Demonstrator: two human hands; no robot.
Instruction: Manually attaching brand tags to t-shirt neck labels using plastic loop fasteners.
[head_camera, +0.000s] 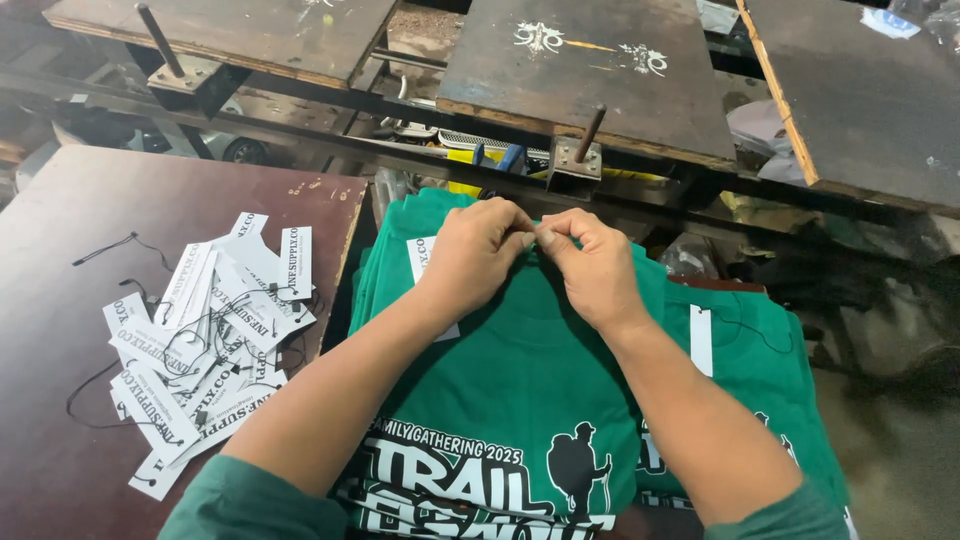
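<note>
Both my hands, left hand (478, 250) and right hand (590, 262), pinch at the collar of the top green shirt (520, 390). Tagged shirt (745, 340) lies right; many hang tags (205, 330) remain on the left worktop (60, 230).

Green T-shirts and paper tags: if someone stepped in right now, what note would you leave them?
Left hand and right hand: fingers pinched together at the collar of the top green T-shirt, on something too small to see.
A white tag shows by the left hand.
A shirt to the right already carries a strung tag.
Loose hang tags with black strings wait on the brown table.
</note>
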